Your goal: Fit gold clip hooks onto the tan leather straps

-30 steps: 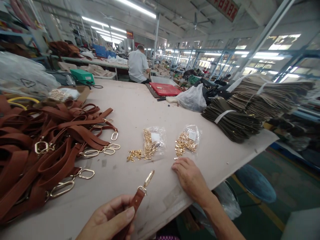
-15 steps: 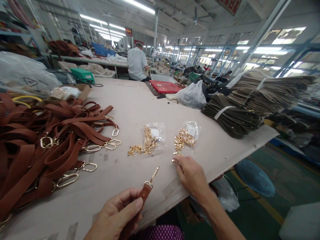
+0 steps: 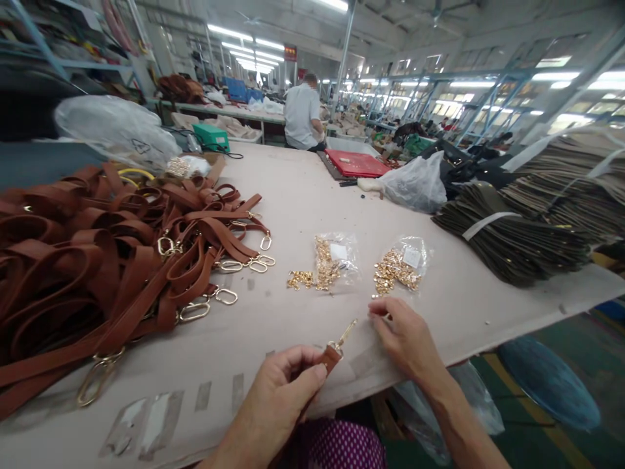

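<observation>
My left hand [image 3: 288,391] grips the end of a brown leather strap [image 3: 330,358], and a gold clasp [image 3: 347,332] points up from it. To its right, my right hand [image 3: 405,332] has its thumb and forefinger brought together; what they hold, if anything, is too small to name. Just beyond its fingertips lies a clear bag [image 3: 413,257] with small gold pieces [image 3: 385,270] spilling out. Another open bag [image 3: 336,260] of gold hardware lies further left, with loose gold pieces [image 3: 300,280] beside it.
Brown straps with gold rings [image 3: 122,260] are heaped on the left of the table [image 3: 293,189]. Stacked dark pieces [image 3: 517,241] lie at the right, near a plastic bag [image 3: 415,182] and a red folder [image 3: 356,163]. A person [image 3: 303,114] sits beyond the table. A blue stool [image 3: 549,381] stands at lower right.
The view has swung left, so the table's things appear further right. My hands are closer together; the small gold piece seen at my right fingertips before no longer shows clearly.
</observation>
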A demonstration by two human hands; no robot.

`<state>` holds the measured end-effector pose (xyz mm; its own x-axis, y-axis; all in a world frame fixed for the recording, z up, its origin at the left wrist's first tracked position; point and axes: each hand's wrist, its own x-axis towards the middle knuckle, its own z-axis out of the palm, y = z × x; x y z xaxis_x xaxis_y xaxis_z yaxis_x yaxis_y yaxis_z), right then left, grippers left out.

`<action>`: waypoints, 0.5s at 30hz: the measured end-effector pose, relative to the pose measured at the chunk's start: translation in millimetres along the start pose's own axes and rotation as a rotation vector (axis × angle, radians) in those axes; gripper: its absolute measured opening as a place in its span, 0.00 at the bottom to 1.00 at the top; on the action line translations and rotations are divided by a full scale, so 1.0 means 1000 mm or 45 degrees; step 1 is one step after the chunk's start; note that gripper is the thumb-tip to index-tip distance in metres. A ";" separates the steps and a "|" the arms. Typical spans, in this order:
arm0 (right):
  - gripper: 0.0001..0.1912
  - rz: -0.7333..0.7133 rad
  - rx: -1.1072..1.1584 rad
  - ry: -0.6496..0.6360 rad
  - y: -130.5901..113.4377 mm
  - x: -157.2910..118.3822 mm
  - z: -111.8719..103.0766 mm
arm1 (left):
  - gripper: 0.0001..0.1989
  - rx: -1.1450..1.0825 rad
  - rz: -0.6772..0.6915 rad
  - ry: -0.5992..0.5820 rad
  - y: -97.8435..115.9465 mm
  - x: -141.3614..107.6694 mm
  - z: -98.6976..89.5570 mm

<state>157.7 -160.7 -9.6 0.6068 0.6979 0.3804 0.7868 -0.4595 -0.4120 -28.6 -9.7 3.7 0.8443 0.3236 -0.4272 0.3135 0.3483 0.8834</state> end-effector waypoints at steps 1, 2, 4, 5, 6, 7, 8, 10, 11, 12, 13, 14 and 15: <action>0.03 0.048 0.131 0.072 -0.008 -0.009 0.000 | 0.12 0.024 0.042 -0.001 0.000 0.000 0.000; 0.03 0.098 0.282 0.151 -0.018 -0.020 0.000 | 0.12 0.052 0.091 0.000 0.000 -0.001 0.000; 0.04 0.126 0.587 0.275 -0.041 -0.042 0.003 | 0.10 0.120 0.193 0.006 0.000 -0.004 0.002; 0.05 0.079 0.701 0.308 -0.053 -0.051 0.005 | 0.09 0.163 0.248 0.017 0.000 -0.006 0.003; 0.07 0.001 0.788 0.330 -0.064 -0.058 0.007 | 0.09 0.212 0.301 0.031 0.000 -0.008 0.005; 0.09 -0.085 0.842 0.339 -0.074 -0.064 0.010 | 0.09 0.263 0.348 0.047 -0.001 -0.010 0.007; 0.11 -0.157 0.854 0.343 -0.083 -0.067 0.013 | 0.09 0.308 0.389 0.063 -0.001 -0.011 0.009; 0.13 -0.231 0.780 0.368 -0.094 -0.068 0.016 | 0.09 0.375 0.452 0.080 -0.002 -0.014 0.012; 0.13 -0.238 0.721 0.380 -0.096 -0.068 0.017 | 0.09 0.402 0.474 0.076 -0.003 -0.016 0.013; 0.13 -0.231 0.667 0.393 -0.098 -0.067 0.016 | 0.08 0.427 0.496 0.069 -0.004 -0.017 0.014; 0.13 -0.229 0.623 0.407 -0.098 -0.067 0.015 | 0.08 0.448 0.520 0.062 -0.004 -0.019 0.014; 0.13 -0.242 0.590 0.418 -0.099 -0.067 0.013 | 0.08 0.467 0.546 0.051 -0.005 -0.021 0.015; 0.13 -0.265 0.562 0.423 -0.099 -0.067 0.010 | 0.08 0.482 0.576 0.040 -0.006 -0.023 0.015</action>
<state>37.9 -156.6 -2.9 0.5034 0.5067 0.6999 0.8150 -0.0094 -0.5794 -42.7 -32.4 11.3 0.9187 0.3948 0.0078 0.0635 -0.1671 0.9839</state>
